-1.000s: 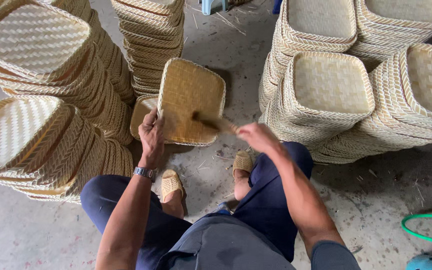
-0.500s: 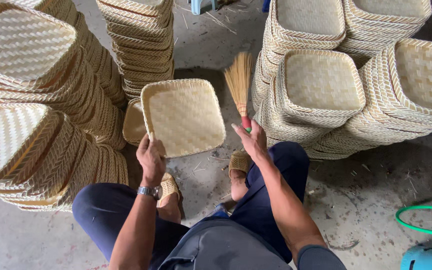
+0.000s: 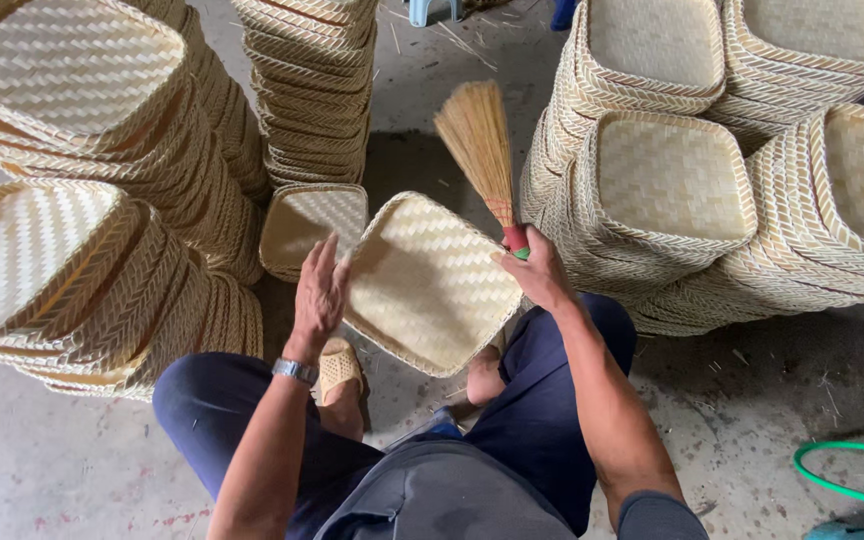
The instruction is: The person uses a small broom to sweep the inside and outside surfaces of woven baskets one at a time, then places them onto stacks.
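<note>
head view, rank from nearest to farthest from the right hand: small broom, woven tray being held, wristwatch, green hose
From the right hand:
1. small broom, gripped in that hand by its red handle, bristles pointing up.
2. woven tray being held, just to the hand's left, with the left hand on its far edge.
3. wristwatch, on the left wrist, lower left.
4. green hose, on the floor at far lower right.
</note>
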